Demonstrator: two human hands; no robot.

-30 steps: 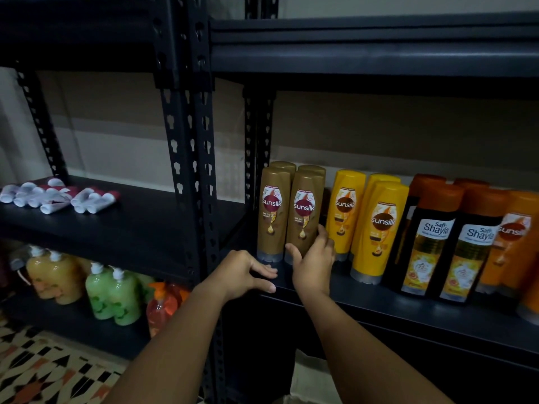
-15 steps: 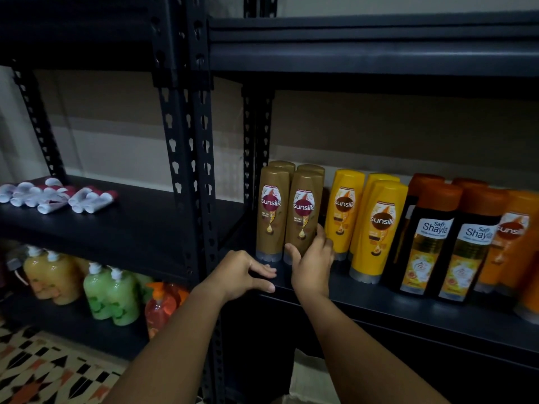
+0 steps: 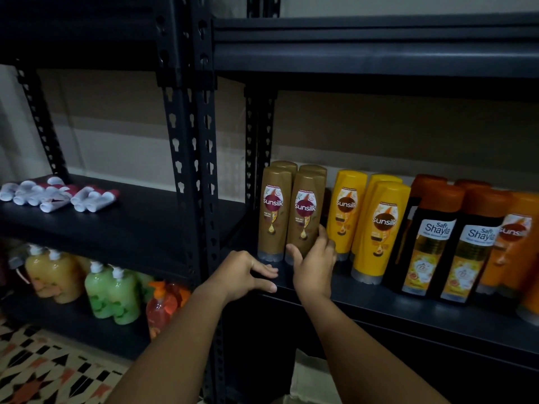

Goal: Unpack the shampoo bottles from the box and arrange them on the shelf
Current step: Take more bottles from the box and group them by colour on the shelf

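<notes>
The right hand (image 3: 313,265) wraps thumb and fingers around the base of a brown Sunsilk bottle (image 3: 304,217), upright at centre frame on the dark shelf (image 3: 379,304). The left hand (image 3: 243,275) rests loosely spread on the shelf edge, holding nothing. Yellow bottles (image 3: 376,228) stand just right.

shelf (image 3: 379,310): Sunsilk bottles (image 3: 291,214) leftmost | Shayla bottles (image 3: 455,246) right | pump bottles (image 3: 110,293) lower left

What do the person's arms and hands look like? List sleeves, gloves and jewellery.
Both forearms are bare up to the frame's bottom edge; no sleeve shows. The left hand and right hand wear no gloves, and no rings, watch or bracelet are visible in the dim light.
</notes>
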